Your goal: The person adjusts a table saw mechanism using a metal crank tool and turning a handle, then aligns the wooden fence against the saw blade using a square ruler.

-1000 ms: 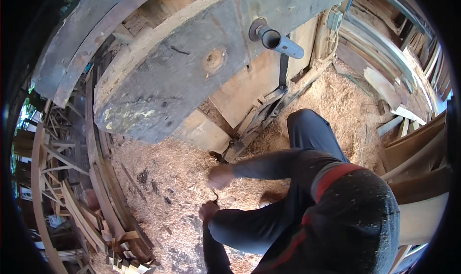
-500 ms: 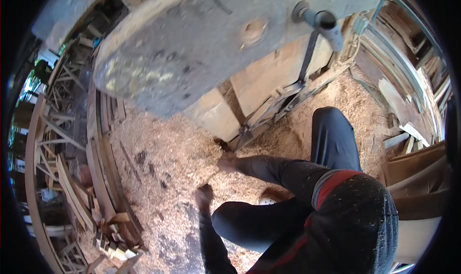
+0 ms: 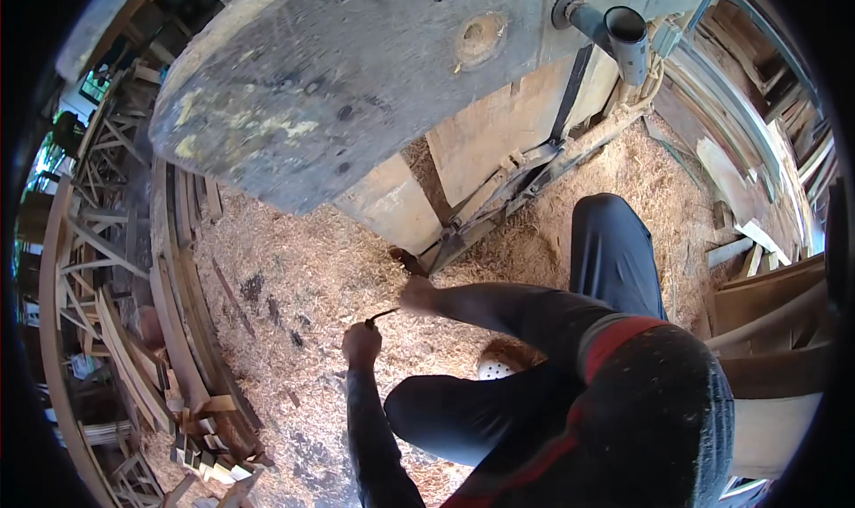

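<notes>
In the head view, my left hand (image 3: 362, 341) is closed on a thin dark bent tool (image 3: 383, 315) held over the wood shavings. My right hand (image 3: 415, 292) reaches low beside the front foot of a wooden machine frame (image 3: 433, 253); its fingers are blurred, and I cannot tell what they touch. A dark piece (image 3: 406, 260) lies just beyond that hand at the frame's foot. Above hangs a large weathered plywood board (image 3: 294, 116) with a round worn hole and a protruding grey pipe (image 3: 627, 49). I sit with bent legs; a white perforated shoe (image 3: 494, 368) shows under them.
Wood shavings (image 3: 280, 330) cover the floor around me. Long planks and timber offcuts (image 3: 174, 312) line the left side. More stacked boards and scraps (image 3: 739, 170) stand on the right, with wooden panels (image 3: 766, 299) close by my right side. A grey switch box (image 3: 666, 38) is fixed near the pipe.
My left hand moves left and, over the last half second, up, with the dark tool. My right hand has shifted up toward the frame's foot. The whole view has also shifted slightly.
</notes>
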`<action>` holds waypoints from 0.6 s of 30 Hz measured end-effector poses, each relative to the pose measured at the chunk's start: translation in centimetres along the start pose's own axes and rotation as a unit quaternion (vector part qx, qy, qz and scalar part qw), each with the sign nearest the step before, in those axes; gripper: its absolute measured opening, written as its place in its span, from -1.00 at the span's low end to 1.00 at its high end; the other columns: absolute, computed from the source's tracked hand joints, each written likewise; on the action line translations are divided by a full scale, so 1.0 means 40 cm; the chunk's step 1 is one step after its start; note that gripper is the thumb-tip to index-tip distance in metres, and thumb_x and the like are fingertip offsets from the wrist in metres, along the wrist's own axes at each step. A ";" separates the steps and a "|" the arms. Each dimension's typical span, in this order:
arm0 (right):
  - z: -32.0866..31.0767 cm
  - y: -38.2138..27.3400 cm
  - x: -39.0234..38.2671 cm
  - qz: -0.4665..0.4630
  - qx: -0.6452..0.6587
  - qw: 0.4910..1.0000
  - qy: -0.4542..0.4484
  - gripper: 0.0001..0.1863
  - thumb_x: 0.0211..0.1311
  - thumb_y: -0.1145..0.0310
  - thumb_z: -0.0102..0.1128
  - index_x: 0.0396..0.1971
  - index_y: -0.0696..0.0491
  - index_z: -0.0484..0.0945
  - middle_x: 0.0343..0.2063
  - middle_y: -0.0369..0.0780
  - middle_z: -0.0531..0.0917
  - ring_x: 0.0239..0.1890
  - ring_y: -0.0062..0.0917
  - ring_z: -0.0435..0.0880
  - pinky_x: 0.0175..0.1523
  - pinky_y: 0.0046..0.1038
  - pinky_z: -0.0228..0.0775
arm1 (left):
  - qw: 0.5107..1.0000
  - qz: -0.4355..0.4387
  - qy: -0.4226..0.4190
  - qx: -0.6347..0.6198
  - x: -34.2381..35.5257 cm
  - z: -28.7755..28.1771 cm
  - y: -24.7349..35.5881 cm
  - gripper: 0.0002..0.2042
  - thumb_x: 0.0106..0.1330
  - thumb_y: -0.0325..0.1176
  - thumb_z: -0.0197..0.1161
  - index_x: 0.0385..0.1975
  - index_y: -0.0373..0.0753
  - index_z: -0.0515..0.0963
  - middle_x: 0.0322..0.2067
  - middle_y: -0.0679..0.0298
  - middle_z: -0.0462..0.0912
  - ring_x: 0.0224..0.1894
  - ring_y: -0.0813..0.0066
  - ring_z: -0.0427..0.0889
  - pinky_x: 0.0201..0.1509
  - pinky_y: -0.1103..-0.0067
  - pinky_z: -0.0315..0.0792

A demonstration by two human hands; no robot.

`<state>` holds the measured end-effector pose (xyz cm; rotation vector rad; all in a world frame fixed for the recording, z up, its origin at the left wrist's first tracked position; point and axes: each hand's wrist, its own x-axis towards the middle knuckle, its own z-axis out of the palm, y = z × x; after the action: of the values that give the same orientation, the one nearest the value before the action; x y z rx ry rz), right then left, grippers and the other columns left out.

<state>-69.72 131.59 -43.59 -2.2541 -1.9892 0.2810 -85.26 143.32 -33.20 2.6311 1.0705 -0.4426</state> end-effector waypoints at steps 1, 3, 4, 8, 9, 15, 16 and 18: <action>-0.040 0.021 0.070 0.016 0.071 0.996 0.048 -0.83 -0.09 0.40 0.18 -0.81 -0.05 0.54 -0.74 -0.24 0.57 -0.65 -0.40 0.60 -0.57 -0.25 0.38 | 0.997 0.064 0.036 -0.023 -0.020 -0.001 -0.003 -0.66 0.30 -0.14 0.11 -0.38 -0.31 0.67 -0.43 -0.13 0.67 -0.31 -0.10 0.69 -0.18 0.14 0.55; -0.129 0.065 0.130 0.035 0.198 0.973 0.115 -0.79 -0.07 0.39 0.19 -0.83 -0.05 0.47 -0.75 -0.23 0.54 -0.62 -0.41 0.62 -0.56 -0.24 0.37 | 0.995 0.077 0.039 -0.053 -0.086 -0.011 0.021 -0.69 0.26 -0.11 0.14 -0.38 -0.22 0.68 -0.43 -0.10 0.67 -0.30 -0.12 0.67 -0.17 0.14 0.54; -0.170 0.047 0.139 0.029 0.261 0.957 0.125 -0.78 -0.07 0.38 0.19 -0.83 -0.04 0.47 -0.76 -0.23 0.54 -0.61 -0.41 0.63 -0.55 -0.23 0.37 | 0.997 0.069 0.015 -0.030 -0.113 -0.009 0.012 -0.70 0.25 -0.09 0.15 -0.38 -0.19 0.69 -0.41 -0.09 0.68 -0.28 -0.12 0.67 -0.15 0.14 0.53; -0.256 -0.170 -0.084 -0.272 0.045 0.959 0.062 -0.85 -0.10 0.36 0.19 -0.78 -0.05 0.52 -0.70 -0.24 0.59 -0.54 -0.39 0.67 -0.48 -0.30 0.43 | 0.993 -0.072 -0.040 0.081 -0.107 0.018 -0.163 -0.64 0.30 -0.06 0.11 -0.35 -0.22 0.70 -0.32 -0.08 0.69 -0.18 -0.11 0.68 -0.08 0.17 0.55; -0.223 -0.181 -0.089 -0.265 0.040 0.961 0.065 -0.85 -0.10 0.36 0.19 -0.78 -0.05 0.52 -0.70 -0.24 0.59 -0.54 -0.39 0.67 -0.48 -0.30 0.43 | 0.997 -0.053 -0.004 0.050 -0.082 -0.031 -0.129 -0.62 0.32 -0.05 0.10 -0.35 -0.26 0.70 -0.32 -0.11 0.69 -0.20 -0.11 0.68 -0.10 0.17 0.55; -0.127 -0.018 0.090 -0.073 0.030 0.996 -0.045 -0.93 -0.16 0.38 0.22 -0.64 0.01 0.64 -0.61 -0.14 0.66 -0.49 -0.29 0.70 -0.46 -0.17 0.49 | 0.992 0.048 0.087 -0.078 -0.102 0.175 -0.074 -0.64 0.30 -0.10 0.10 -0.40 -0.30 0.67 -0.40 -0.18 0.67 -0.23 -0.13 0.68 -0.16 0.12 0.56; -0.153 -0.012 0.114 -0.071 0.094 0.993 -0.026 -0.92 -0.16 0.39 0.22 -0.60 0.02 0.66 -0.60 -0.12 0.66 -0.49 -0.26 0.70 -0.45 -0.16 0.50 | 0.971 0.091 0.167 -0.142 -0.175 0.203 -0.045 -0.68 0.26 -0.11 0.14 -0.39 -0.26 0.67 -0.40 -0.13 0.68 -0.22 -0.14 0.68 -0.14 0.14 0.57; -0.176 -0.003 0.086 -0.123 0.117 0.982 0.078 -0.93 -0.15 0.40 0.22 -0.61 0.03 0.64 -0.61 -0.12 0.64 -0.49 -0.24 0.70 -0.44 -0.15 0.51 | 0.992 0.029 -0.100 -0.075 -0.170 0.182 -0.026 -0.69 0.23 -0.11 0.15 -0.32 -0.22 0.68 -0.28 -0.08 0.70 -0.16 -0.12 0.68 -0.10 0.17 0.58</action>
<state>-67.88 135.24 -36.89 -1.8100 -2.0083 0.2851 -91.92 137.19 -37.45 2.4214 0.9253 -0.5757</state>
